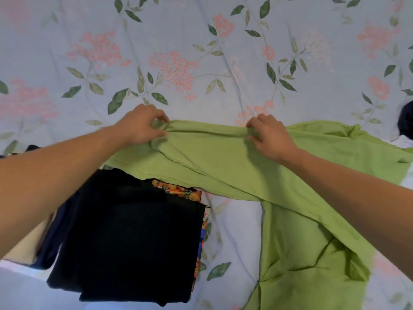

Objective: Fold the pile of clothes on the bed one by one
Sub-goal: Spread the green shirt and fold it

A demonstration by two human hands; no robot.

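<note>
A light green garment (297, 238) lies spread over the right half of the bed, with one long part stretched leftward across the middle. My left hand (143, 126) pinches the left end of that stretched edge. My right hand (270, 135) pinches the same edge further right. Both forearms reach in from the lower corners. A stack of folded clothes sits at lower left, with a black folded garment (129, 242) on top and a colourful printed one (178, 190) peeking out beneath it.
The bed carries a pale blue floral sheet (201, 52) that fills the far half of the view. A dark garment (406, 121) shows at the right edge. A navy cloth (53, 240) and a cream cloth (24, 249) lie left of the stack.
</note>
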